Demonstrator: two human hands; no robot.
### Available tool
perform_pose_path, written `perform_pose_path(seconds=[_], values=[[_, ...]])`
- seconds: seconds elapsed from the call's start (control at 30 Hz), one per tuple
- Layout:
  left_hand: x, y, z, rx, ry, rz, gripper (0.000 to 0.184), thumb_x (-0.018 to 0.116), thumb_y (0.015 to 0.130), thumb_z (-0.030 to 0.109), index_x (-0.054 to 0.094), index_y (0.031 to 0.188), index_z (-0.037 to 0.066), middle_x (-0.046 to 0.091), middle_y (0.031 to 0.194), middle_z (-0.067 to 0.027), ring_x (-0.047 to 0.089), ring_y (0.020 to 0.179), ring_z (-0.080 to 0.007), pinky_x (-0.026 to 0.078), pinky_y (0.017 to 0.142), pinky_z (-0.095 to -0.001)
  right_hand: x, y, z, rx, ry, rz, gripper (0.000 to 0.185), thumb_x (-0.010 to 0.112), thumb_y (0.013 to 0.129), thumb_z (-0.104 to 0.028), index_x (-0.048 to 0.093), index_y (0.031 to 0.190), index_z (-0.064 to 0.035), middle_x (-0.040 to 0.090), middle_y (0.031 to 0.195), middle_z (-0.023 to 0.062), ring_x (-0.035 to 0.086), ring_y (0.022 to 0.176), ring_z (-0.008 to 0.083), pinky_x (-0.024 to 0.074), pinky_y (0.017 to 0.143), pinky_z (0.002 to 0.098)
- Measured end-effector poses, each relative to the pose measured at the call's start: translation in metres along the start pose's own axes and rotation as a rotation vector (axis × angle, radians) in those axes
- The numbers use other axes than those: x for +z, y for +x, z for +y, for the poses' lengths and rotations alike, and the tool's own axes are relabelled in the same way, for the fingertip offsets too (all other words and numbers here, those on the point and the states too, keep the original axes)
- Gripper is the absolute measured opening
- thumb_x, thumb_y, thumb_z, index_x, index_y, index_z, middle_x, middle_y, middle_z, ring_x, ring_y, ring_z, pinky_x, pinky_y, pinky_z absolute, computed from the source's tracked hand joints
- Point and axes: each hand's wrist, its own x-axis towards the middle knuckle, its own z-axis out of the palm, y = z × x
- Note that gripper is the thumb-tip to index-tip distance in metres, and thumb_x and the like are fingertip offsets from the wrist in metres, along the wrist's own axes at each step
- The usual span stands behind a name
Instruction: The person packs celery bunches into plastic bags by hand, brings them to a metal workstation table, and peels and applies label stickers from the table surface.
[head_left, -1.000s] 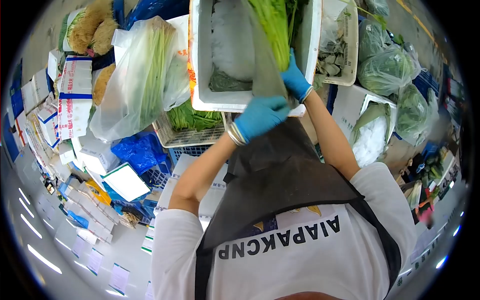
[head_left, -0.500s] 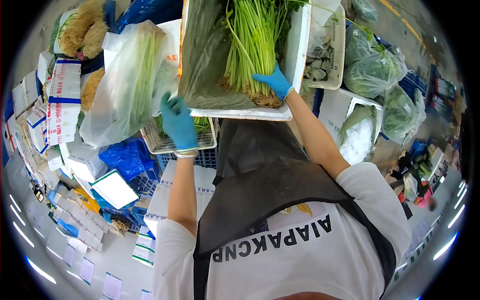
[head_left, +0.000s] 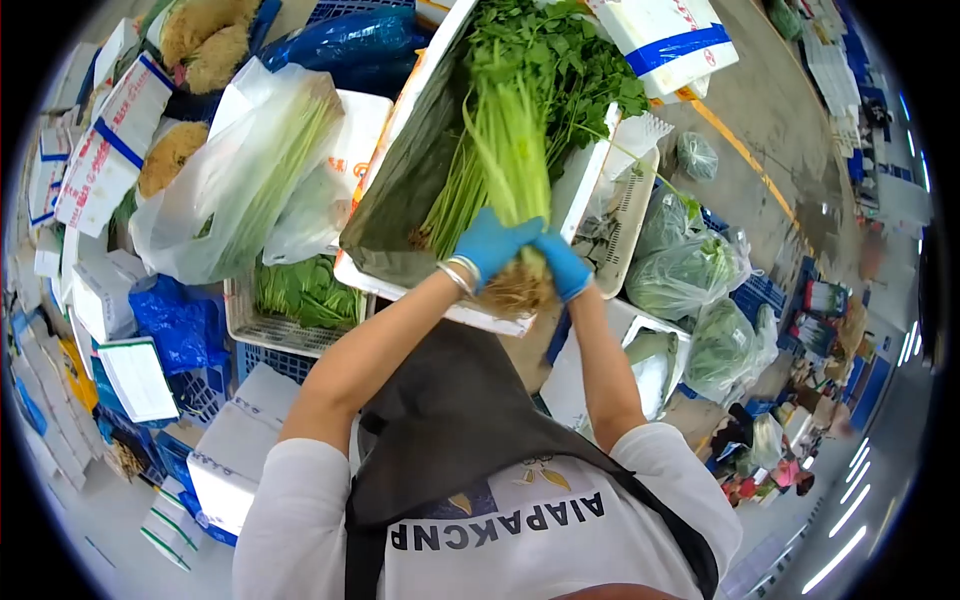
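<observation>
Both hands wear blue gloves and grip a thick bunch of green leafy stalks (head_left: 515, 160) just above its brown roots (head_left: 518, 290). My left hand (head_left: 493, 245) is closed round the stalks from the left side, and my right hand (head_left: 564, 266) wraps them from the right. The bunch lies above the near end of a white foam box (head_left: 372, 275), its leaves toward the far end. More thin green stalks (head_left: 450, 205) rest inside the box, beside a dark green liner (head_left: 405, 180).
A plastic bag of stalks (head_left: 240, 170) is left of the box, above a crate of greens (head_left: 290, 335). Bagged greens (head_left: 690, 275) and a beige basket (head_left: 640, 215) stand to the right. A taped white box (head_left: 675, 45) sits at the far right corner.
My left hand has moved from beside the box onto the stalks. The bunch is now held by both hands, and the view has turned. The liner was pulled back from the stalks earlier.
</observation>
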Motion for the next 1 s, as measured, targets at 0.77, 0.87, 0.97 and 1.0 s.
perform_pose_path(seconds=[0.77, 0.87, 0.97, 1.0], values=[[-0.016, -0.031, -0.062, 0.203, 0.574, 0.324, 0.111, 0.07, 0.062, 0.068, 0.034, 0.133, -0.01, 0.043, 0.131, -0.0274, 0.047, 0.118, -0.0382, 0.041, 0.098, -0.0443, 0.032, 0.004, 0.071, -0.053, 0.381, 0.246, 0.096, 0.024, 0.082, -0.079, 0.031, 0.144, -0.0067, 0.043, 0.14, 0.0155, 0.046, 0.126, 0.0289, 0.0393, 0.105, 0.0412], [-0.018, -0.008, -0.073, 0.189, 0.376, 0.322, 0.121, 0.073, 0.06, 0.068, 0.025, 0.138, -0.011, 0.037, 0.135, -0.0324, 0.037, 0.126, -0.0448, 0.036, 0.103, -0.0483, 0.013, 0.033, 0.053, -0.02, 0.373, 0.139, 0.095, 0.028, 0.082, -0.079, 0.033, 0.143, -0.0061, 0.046, 0.138, 0.0163, 0.049, 0.123, 0.029, 0.0404, 0.104, 0.0413], [0.019, -0.008, -0.069, 0.191, 0.654, 0.326, 0.123, 0.076, 0.06, 0.061, 0.017, 0.142, -0.009, 0.027, 0.143, -0.0319, 0.031, 0.131, -0.0451, 0.037, 0.1, -0.0537, 0.014, 0.04, 0.041, 0.106, 0.439, 0.067, 0.089, 0.037, 0.084, -0.074, 0.037, 0.141, -0.0054, 0.049, 0.135, 0.0169, 0.052, 0.119, 0.0296, 0.0415, 0.103, 0.041], [0.029, -0.02, -0.057, 0.195, 0.708, 0.344, 0.122, 0.077, 0.061, 0.059, 0.017, 0.143, -0.008, 0.026, 0.143, -0.0311, 0.03, 0.132, -0.045, 0.036, 0.099, -0.0546, 0.014, 0.041, 0.039, 0.162, 0.485, 0.035, 0.087, 0.041, 0.084, -0.073, 0.039, 0.14, -0.0052, 0.05, 0.134, 0.0171, 0.053, 0.118, 0.0298, 0.0419, 0.103, 0.0409]])
